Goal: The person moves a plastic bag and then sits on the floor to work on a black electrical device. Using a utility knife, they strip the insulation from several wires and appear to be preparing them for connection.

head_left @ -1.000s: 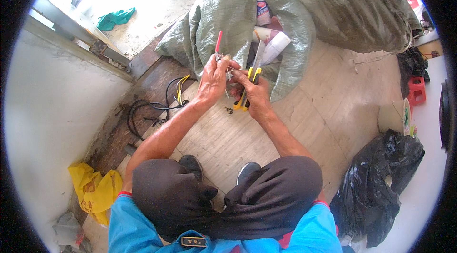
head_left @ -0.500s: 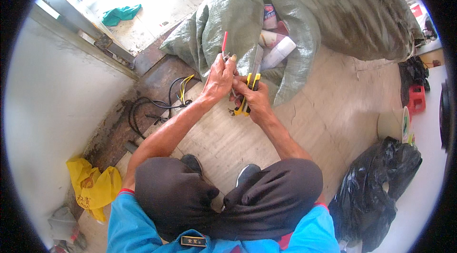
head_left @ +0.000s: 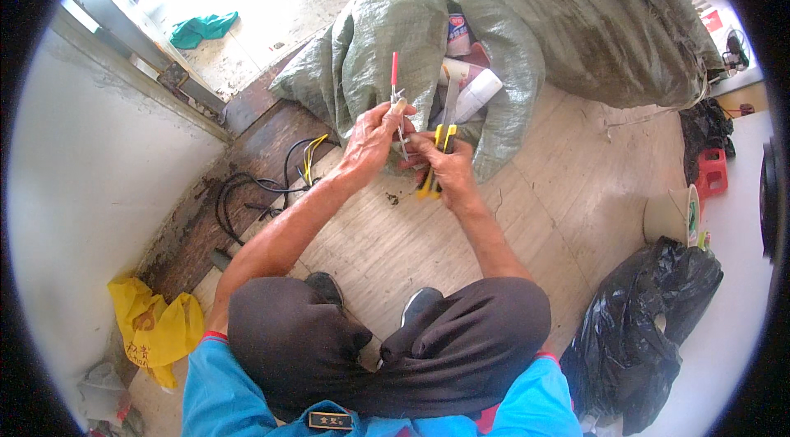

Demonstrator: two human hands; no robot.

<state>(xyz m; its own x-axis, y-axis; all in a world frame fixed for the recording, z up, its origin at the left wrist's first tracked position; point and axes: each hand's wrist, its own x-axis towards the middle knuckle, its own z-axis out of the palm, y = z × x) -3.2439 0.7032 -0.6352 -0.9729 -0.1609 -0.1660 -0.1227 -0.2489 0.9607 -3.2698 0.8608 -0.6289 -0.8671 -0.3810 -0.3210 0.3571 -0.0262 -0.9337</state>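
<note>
My left hand [head_left: 370, 145] is closed round a thin metal piece with a red end [head_left: 394, 71], which points up, and some thin pale strands dangle from it. My right hand [head_left: 451, 164] grips yellow-and-black scissors [head_left: 447, 137], long blades pointing up, and its thumb is close beside the left fingers; whether they touch is hard to tell. Just behind both hands, an open green woven sack [head_left: 378, 34] holds white bottles [head_left: 476, 95] and a blue-and-white can [head_left: 457, 35]. Part of each hand's fingers is hidden behind the pieces held.
Black cables with yellow wires [head_left: 247, 186] lie at left, near a yellow bag [head_left: 152, 318] and the doorway with a green cloth [head_left: 202, 28]. Another stuffed sack [head_left: 592, 25] is upper right; a red container [head_left: 713, 174], bucket [head_left: 671, 215] and black bag [head_left: 638, 330] line the right.
Both hands have shifted slightly right, and the red-ended piece moved with my left hand. More of the pale strands shows between my fingers. The scissors are still in my right hand.
</note>
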